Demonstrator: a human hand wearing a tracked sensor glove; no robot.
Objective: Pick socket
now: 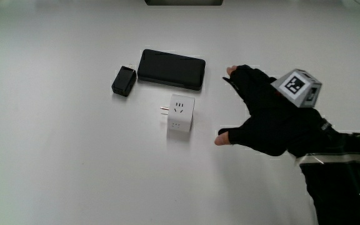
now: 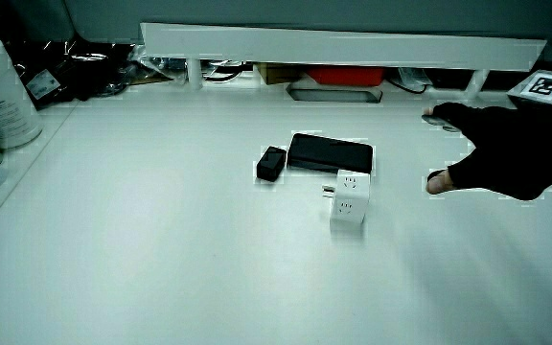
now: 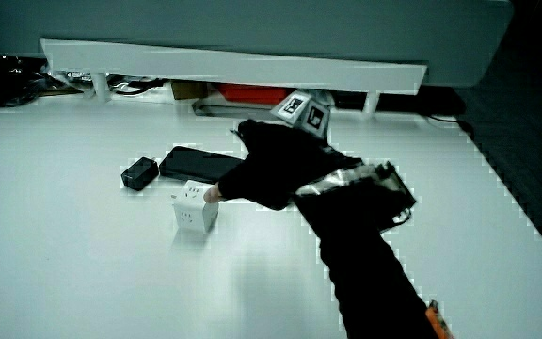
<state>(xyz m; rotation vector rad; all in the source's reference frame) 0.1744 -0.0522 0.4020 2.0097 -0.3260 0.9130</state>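
**Main view: hand open beside the socket, grasp not yet made**

Main view puts the socket (image 1: 180,117) near the middle of the frame, standing free on the white counter (image 1: 55,162). It sits just nearer the person than a flat black slab-shaped device (image 1: 170,69), with a small black plug block (image 1: 124,80) beside that slab. The gloved hand (image 1: 264,119) lies low over the counter beside the socket. Thumb and forefinger are spread wide and hold nothing. Bare counter shows between the thumb tip and the socket, so there is no contact.

I judge this to be the approach step, with the pick itself not yet begun. The next move calls for bringing the open span across so that thumb and fingers bracket two opposite flat sides of the block. The hand then pinches and lifts straight up, without nudging the black slab close by.

The socket is a small white cube-like adapter. Outlet holes show on its upper face, and more on the face toward the person. Two short metal prongs (image 1: 164,111) stick out of the side turned away from the hand. Both side views (image 2: 349,201) (image 3: 194,209) show it upright and resting square on the counter. Its smooth faces look easy to grip, though the prong side is best avoided.
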